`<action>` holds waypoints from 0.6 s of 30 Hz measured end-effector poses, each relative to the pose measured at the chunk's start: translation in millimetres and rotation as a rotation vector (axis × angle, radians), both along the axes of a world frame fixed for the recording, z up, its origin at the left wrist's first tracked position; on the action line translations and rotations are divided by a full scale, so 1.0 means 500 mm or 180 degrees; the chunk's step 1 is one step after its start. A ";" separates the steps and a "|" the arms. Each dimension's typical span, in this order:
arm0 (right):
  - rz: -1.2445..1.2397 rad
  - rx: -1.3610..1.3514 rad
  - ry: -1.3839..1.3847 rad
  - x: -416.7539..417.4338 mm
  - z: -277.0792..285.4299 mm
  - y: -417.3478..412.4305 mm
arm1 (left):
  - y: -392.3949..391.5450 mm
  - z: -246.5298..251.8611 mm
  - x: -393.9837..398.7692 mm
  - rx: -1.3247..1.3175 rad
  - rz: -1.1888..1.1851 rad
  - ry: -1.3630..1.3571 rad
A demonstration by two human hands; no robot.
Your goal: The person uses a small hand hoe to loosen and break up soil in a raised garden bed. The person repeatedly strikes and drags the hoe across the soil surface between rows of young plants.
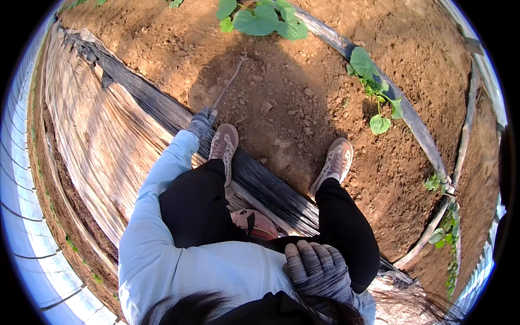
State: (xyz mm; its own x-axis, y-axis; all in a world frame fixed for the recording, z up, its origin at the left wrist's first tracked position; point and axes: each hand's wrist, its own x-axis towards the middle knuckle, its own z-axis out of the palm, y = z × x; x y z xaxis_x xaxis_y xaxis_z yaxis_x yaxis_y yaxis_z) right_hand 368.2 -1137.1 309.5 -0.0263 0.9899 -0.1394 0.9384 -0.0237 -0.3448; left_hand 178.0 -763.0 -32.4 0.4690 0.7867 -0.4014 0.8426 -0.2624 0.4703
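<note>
My left hand [202, 124], in a grey knitted glove, is closed around the near end of a thin stick [229, 85]. The stick slants up and to the right, its far tip at or just above the brown soil [280, 109]. Just right of that hand is my left shoe [223, 146]. My right hand [319, 266], also gloved, rests against my body by my right thigh [345, 239]. Its fingers lie side by side, and its palm is hidden. Between my legs, a pinkish object [256, 223] shows partly beneath me.
Black plastic film [264, 178] and pale sheeting [101, 134] cross the ground at left and below me. A dark hose-like strip [414, 118] curves along the right, beside young broad-leaved plants [365, 69]. More large leaves [256, 20] stand ahead. Translucent greenhouse film [24, 211] borders the left.
</note>
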 end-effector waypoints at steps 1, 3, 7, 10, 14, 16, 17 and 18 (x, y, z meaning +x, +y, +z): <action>-0.0008 -0.0010 0.0008 0.000 0.001 -0.001 | -0.008 0.011 0.002 -0.0121 0.0075 0.0034; -0.0020 0.0004 0.0012 0.005 0.004 -0.003 | -0.012 -0.035 -0.033 0.0022 0.0108 -0.0136; -0.0102 -0.0030 0.0013 0.015 0.000 -0.008 | -0.098 -0.035 -0.090 0.0070 0.0193 -0.0203; -0.0097 -0.0121 -0.0006 0.022 0.002 -0.004 | -0.098 -0.010 -0.079 -0.0067 0.0257 -0.0123; -0.0038 -0.0189 -0.0019 0.027 0.003 0.001 | -0.076 0.001 -0.054 -0.0020 0.0509 -0.0247; -0.0013 -0.0132 -0.0041 0.026 0.001 0.002 | 0.012 -0.017 -0.032 0.0327 0.0225 -0.0108; -0.0023 -0.0121 -0.0068 0.024 0.001 0.003 | 0.047 -0.024 -0.006 0.0527 0.0165 0.0043; -0.0050 -0.0136 -0.0048 0.023 0.002 0.005 | 0.079 -0.026 0.024 0.0726 0.0100 0.0189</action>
State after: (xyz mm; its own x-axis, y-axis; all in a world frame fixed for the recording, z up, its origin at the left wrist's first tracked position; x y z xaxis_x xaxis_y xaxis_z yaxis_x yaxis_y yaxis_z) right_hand 379.6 -1134.6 310.6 -0.0082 0.9833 -0.1818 0.9428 -0.0529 -0.3291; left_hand 190.2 -723.4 -45.3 0.4236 0.8741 -0.2378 0.8765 -0.3292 0.3512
